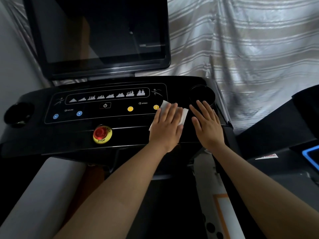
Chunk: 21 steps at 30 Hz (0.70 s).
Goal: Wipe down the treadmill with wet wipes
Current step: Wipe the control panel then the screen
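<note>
Left hand (pixel 166 126): flat, fingers straight, pressing the wet wipe (pixel 184 114) onto the treadmill console (pixel 69 135). Right hand (pixel 208 125): just beside it, flat on bare console and holding nothing, fingertips at the cup holder (pixel 202 95).

The console's long axis runs left–right, and most of it lies leftward of the left hand. The wipe-bearing left hand is nearer, so the next stroke is probably leftward.

Legible: "SPEED" (pixel 143 103) just left of the fingertips and "STOP" on the red button (pixel 102 134) further left. The incline label is blurred.

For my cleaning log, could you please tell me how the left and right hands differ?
The left hand presses a white wipe flat onto the console; the right hand holds nothing. The left hand sits by the yellow button, the right hand beside the cup holder. Both have straight fingers.
</note>
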Available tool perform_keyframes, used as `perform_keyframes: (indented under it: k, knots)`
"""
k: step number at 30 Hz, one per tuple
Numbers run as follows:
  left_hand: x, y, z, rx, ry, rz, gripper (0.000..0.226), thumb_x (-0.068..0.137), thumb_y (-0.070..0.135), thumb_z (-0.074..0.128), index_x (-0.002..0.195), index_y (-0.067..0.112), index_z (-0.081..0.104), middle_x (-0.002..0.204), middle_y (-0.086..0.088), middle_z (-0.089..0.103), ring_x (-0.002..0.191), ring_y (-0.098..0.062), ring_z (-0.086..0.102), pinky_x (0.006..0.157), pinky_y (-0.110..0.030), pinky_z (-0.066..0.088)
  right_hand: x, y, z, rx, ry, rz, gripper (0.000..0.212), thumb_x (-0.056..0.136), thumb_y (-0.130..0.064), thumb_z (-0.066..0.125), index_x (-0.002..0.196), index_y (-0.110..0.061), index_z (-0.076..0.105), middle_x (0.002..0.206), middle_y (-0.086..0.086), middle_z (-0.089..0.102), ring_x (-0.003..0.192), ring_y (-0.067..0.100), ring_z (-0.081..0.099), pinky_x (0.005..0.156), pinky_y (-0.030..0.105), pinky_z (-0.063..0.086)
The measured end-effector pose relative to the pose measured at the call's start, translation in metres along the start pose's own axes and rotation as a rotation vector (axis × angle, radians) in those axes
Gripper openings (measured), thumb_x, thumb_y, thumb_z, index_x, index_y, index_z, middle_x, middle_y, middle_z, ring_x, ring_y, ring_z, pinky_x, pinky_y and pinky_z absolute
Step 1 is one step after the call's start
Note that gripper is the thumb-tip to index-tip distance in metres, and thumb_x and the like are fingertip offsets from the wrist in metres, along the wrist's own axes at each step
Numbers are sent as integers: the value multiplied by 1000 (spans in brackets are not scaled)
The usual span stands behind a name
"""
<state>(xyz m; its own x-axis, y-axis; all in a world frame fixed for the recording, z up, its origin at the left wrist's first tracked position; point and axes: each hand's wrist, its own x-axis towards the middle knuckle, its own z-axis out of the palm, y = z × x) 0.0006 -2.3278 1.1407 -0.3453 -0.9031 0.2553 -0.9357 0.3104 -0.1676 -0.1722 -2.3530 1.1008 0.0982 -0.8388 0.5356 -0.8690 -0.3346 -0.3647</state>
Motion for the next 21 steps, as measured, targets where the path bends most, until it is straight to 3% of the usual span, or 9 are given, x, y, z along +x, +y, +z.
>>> perform_keyframes:
  k: [3, 10, 14, 18, 21]
  knots:
    - [14, -4, -2, 4, 4, 25, 60, 105, 41, 15, 156, 16, -3, 163, -4, -11, 149, -20, -16, 121, -41, -9, 0, 1, 2, 8, 29, -7, 58, 99, -49, 13, 151, -31, 33, 162, -7, 20, 150, 8, 4, 123, 33, 5]
    - [42, -9, -7, -18, -5, 25, 60, 105, 41, 13, 156, 16, -4, 163, -3, -12, 149, -18, -16, 121, -39, -10, 0, 7, 6, 66, 116, -25, 49, 104, -38, 21, 147, -29, 42, 158, -7, 31, 149, 7, 12, 121, 36, 16]
    - [38, -6, -5, -15, -1, 57, 61, 104, 44, 14, 155, 17, -6, 163, -4, -12, 149, -20, -17, 121, -41, -9, -1, 9, 6, 76, 175, -15, 48, 104, -35, 24, 145, -25, 47, 157, -3, 33, 149, 9, 14, 122, 39, 16]
    - [21, 5, 0, -1, 11, 115, 63, 103, 45, 15, 155, 16, -4, 163, -5, -11, 149, -21, -16, 121, -41, -10, -2, 6, 8, 36, 192, 12, 52, 102, -39, 24, 148, -21, 42, 157, -1, 34, 149, 11, 18, 123, 37, 9]
    - [4, 19, 6, -28, 45, 151, 68, 96, 46, 3, 156, 15, 5, 164, -6, -3, 150, -21, -10, 119, -37, -13, -2, 4, 7, 22, 177, 59, 58, 101, -44, 23, 152, -17, 33, 159, -3, 30, 149, 10, 15, 123, 37, 9]
